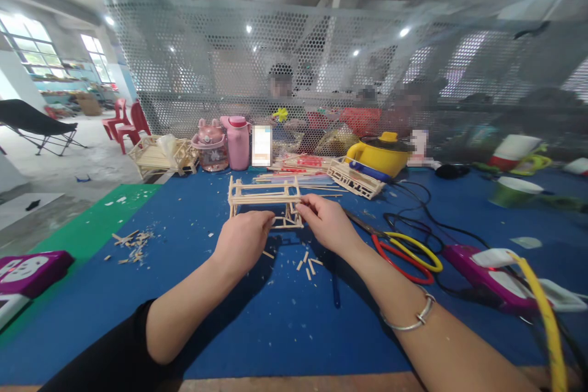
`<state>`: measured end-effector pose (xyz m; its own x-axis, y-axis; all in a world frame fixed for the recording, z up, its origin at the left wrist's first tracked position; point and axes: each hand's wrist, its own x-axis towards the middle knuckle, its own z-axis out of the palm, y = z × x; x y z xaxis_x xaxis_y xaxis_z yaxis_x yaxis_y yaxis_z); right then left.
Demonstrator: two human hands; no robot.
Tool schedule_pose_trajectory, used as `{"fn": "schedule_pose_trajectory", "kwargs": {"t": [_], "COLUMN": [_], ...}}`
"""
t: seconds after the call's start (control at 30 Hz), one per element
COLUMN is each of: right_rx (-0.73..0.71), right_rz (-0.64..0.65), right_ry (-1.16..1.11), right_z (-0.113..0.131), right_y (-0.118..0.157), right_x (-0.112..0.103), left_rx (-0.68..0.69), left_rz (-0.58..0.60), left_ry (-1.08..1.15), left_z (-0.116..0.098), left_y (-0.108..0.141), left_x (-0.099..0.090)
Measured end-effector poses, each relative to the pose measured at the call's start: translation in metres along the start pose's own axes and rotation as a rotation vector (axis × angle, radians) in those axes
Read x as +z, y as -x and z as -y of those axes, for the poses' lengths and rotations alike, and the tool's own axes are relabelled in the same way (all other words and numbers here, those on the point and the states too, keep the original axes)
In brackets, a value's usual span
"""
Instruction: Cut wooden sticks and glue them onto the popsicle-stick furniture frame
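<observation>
A small model frame of pale wooden sticks (264,199) stands upright on the blue table, in front of both hands. My left hand (241,239) is closed at its front side, fingertips pinched by the lower bars; what lies between the tips is mostly hidden. At the frame's right end, my right hand (328,220) pinches a corner post with thumb and forefinger. Short cut stick pieces (309,264) lie on the table just below the frame. To the right of my right hand are scissors (407,251) with red and yellow handles.
Behind the frame are stick bundles (301,162), another stick model (353,179), a yellow pot (383,156) and a pink flask (237,144). Black cables and a purple power strip (491,278) lie right. Wood scraps (135,245) lie left. A perforated metal screen (206,61) stands behind, people beyond.
</observation>
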<state>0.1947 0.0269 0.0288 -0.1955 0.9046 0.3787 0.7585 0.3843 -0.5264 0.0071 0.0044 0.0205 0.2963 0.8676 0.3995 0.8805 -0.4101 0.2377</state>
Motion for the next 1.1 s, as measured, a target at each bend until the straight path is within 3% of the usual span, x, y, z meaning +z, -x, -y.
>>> {"fn": "schedule_pose_trajectory", "kwargs": {"t": [0.27, 0.5, 0.63, 0.87, 1.1], "right_rx": [0.007, 0.003, 0.029, 0.010, 0.056], "right_rz": [-0.010, 0.056, 0.108, 0.172, 0.153], "right_ry": [-0.005, -0.005, 0.024, 0.085, 0.137], "right_z": [0.001, -0.008, -0.012, -0.012, -0.019], "right_y": [0.000, -0.001, -0.001, 0.001, -0.003], "right_x": [0.000, 0.004, 0.010, 0.014, -0.003], "left_rx": [0.013, 0.011, -0.002, -0.007, 0.013], "left_rz": [-0.043, -0.168, -0.075, 0.094, 0.152], "left_ry": [0.043, 0.172, 0.105, -0.116, -0.071], "left_z": [0.002, 0.015, 0.018, 0.000, 0.003], "left_y": [-0.001, 0.015, 0.021, 0.020, 0.018], "left_x": [0.001, -0.017, -0.015, 0.003, 0.018]}}
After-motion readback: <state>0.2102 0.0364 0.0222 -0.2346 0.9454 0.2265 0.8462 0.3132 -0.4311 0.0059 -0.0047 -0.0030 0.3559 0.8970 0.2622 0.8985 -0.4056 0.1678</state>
